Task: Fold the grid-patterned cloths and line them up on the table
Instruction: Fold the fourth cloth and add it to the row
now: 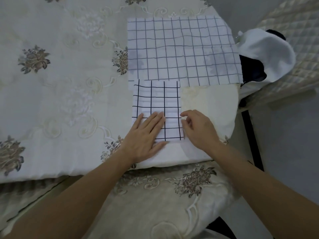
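Left grip (146, 133) flat, fingers straight, pressing near half of folded cloth (157, 102) at counter (51, 100) front. Right grip (198, 128) curled at its right edge; pinch not discernible. Risk: uneven pressure skewing layers. Beyond, touching far edge: unfolded cloth (183, 49), liable to drag along.

1. Folded cloth (157, 100): white with a bold dark grid. It is folded into a compact rectangle and lies flat on the table (69, 87), towards the table's right end and close to the near edge. Its far edge meets the near edge of item 2.
2. Unfolded cloth (183, 50): white with a thinner dark grid. It is spread out as one wide sheet, lightly wrinkled, directly beyond item 1. Its right edge reaches the table's right side.
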`<action>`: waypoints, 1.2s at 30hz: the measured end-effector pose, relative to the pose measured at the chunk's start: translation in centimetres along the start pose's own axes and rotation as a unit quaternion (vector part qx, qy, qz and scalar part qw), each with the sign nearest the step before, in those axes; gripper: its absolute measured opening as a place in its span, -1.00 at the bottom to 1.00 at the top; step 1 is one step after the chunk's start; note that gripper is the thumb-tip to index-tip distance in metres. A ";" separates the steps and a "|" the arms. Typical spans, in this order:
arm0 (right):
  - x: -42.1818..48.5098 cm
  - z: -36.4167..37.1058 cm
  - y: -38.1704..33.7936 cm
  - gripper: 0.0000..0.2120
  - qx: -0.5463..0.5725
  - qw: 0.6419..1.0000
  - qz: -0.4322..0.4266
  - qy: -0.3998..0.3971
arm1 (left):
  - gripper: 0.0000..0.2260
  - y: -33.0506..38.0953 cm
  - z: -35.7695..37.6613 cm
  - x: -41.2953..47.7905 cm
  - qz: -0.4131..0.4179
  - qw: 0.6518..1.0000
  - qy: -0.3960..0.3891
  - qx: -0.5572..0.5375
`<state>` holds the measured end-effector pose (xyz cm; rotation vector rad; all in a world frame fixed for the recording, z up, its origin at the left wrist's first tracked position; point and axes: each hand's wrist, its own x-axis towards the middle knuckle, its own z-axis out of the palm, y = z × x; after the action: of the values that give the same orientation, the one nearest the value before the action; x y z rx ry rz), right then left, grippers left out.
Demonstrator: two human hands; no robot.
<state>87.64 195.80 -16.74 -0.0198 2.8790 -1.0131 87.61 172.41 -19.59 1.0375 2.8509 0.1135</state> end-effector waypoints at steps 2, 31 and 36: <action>0.3 0.9 -0.7 -0.75 -0.036 0.995 -0.076 0.054 | -0.38 -0.5 -0.6 0.8 -0.027 0.999 0.026 -0.015; 8.4 5.9 -2.8 -0.44 -0.201 0.974 -0.101 0.031 | -0.30 -7.2 0.6 6.4 -0.198 0.980 0.024 -0.012; 10.9 7.6 -4.0 -0.37 -0.206 0.976 -0.064 -0.004 | -0.30 -7.1 0.8 6.4 -0.222 0.974 0.036 -0.015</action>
<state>77.38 187.50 -21.01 -0.2379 3.0556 -0.4100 78.36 171.17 -21.64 0.3755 3.0523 0.1564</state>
